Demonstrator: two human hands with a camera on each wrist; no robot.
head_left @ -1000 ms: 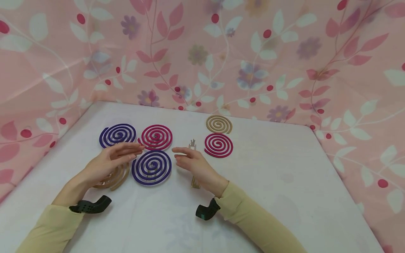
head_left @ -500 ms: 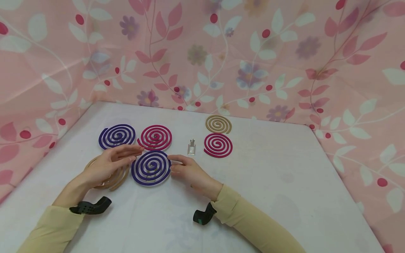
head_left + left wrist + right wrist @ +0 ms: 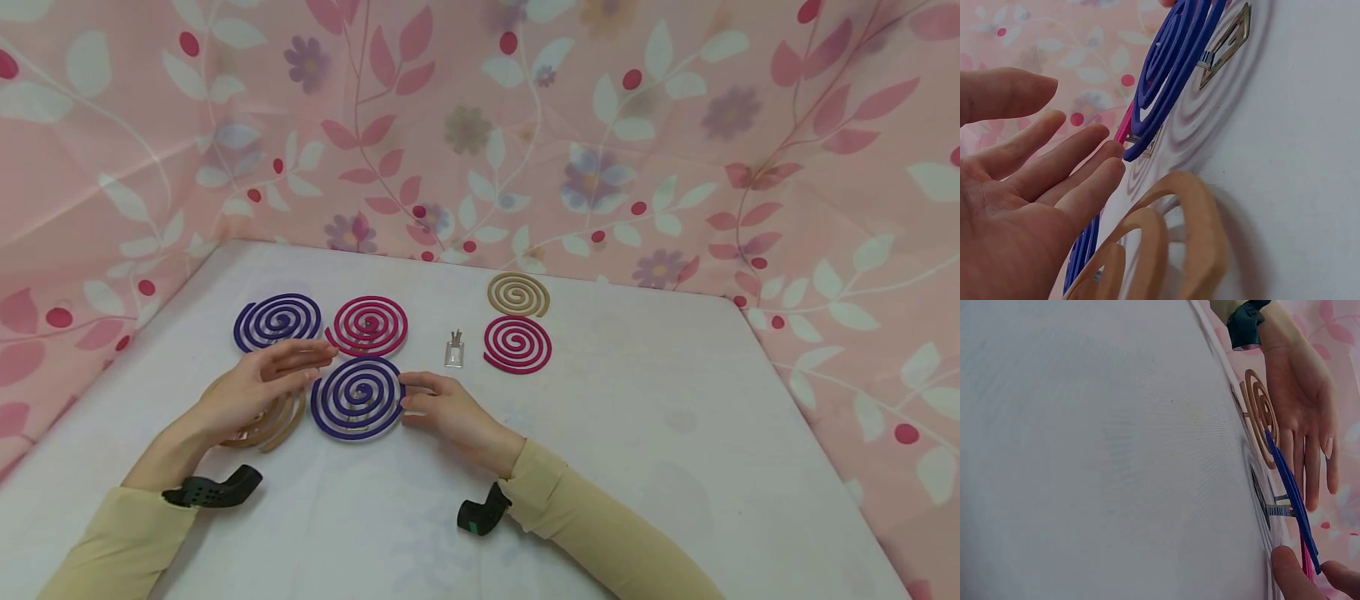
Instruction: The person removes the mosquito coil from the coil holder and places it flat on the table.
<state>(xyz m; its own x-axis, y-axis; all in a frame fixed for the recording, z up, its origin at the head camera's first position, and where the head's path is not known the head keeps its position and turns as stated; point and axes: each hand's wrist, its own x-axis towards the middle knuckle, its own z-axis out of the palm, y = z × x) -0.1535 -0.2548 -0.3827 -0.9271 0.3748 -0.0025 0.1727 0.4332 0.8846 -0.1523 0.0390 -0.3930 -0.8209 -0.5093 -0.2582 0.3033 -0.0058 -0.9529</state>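
Note:
My left hand (image 3: 262, 379) hovers with loose fingers over a tan mosquito coil (image 3: 281, 429), partly hiding it. In the left wrist view, its fingertips lie close to the edges of the pink coil (image 3: 1124, 128) and near dark-blue coil (image 3: 1191, 69); contact is unclear. That blue coil (image 3: 362, 392) sits raised on a metal stand (image 3: 1241, 31). Against its right edge, my right hand (image 3: 461, 421) has its fingertips touching. In the right wrist view, a finger (image 3: 1338, 575) meets the blue rim (image 3: 1300, 515), while the thumb (image 3: 1285, 559) stays a little apart.
Behind stand another dark-blue coil (image 3: 282, 321) and the pink coil (image 3: 371, 323) on stands. Further right lie a metal stand (image 3: 454, 354), a pink coil (image 3: 517, 342) and a tan coil (image 3: 517, 294). A floral cloth (image 3: 480, 125) hangs behind the white table (image 3: 637, 450).
My right hand has moved left and slightly nearer, from apart to the blue coil's right edge, uncovering the far metal stand and covering the nearer one. My left hand has barely moved.

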